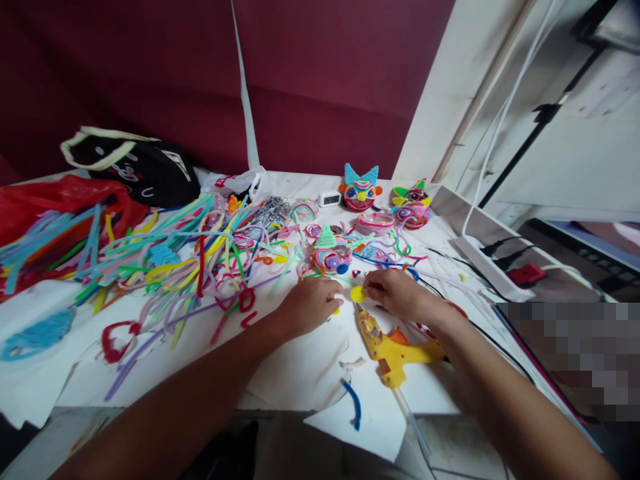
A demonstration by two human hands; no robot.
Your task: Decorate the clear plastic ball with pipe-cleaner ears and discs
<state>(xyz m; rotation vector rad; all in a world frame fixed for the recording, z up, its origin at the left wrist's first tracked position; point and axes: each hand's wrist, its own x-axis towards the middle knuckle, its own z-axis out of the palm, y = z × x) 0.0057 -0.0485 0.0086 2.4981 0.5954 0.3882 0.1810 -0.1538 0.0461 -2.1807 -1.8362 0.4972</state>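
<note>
My right hand (393, 293) is closed in a pinch on a small round yellow piece (357, 294), just above the nozzle of a yellow glue gun (395, 350) that lies on the table. To its left, my left hand (313, 303) is closed, thumb and fingers together near the paper; a bit of yellow shows beneath its fingertips, and whether it is gripped is hidden. Right behind both hands sits a pipe-cleaner face (331, 259) with a mint-green pointed top and a blue ball. A blue pipe-cleaner piece (354, 403) lies on the paper at the front edge.
Loose coloured pipe cleaners (200, 260) cover the left side. Finished faces (360, 190) stand at the back beside a small digital clock (329, 199). A power strip (493, 270) and cables lie on the right. A black bag (145, 170) rests at the back left.
</note>
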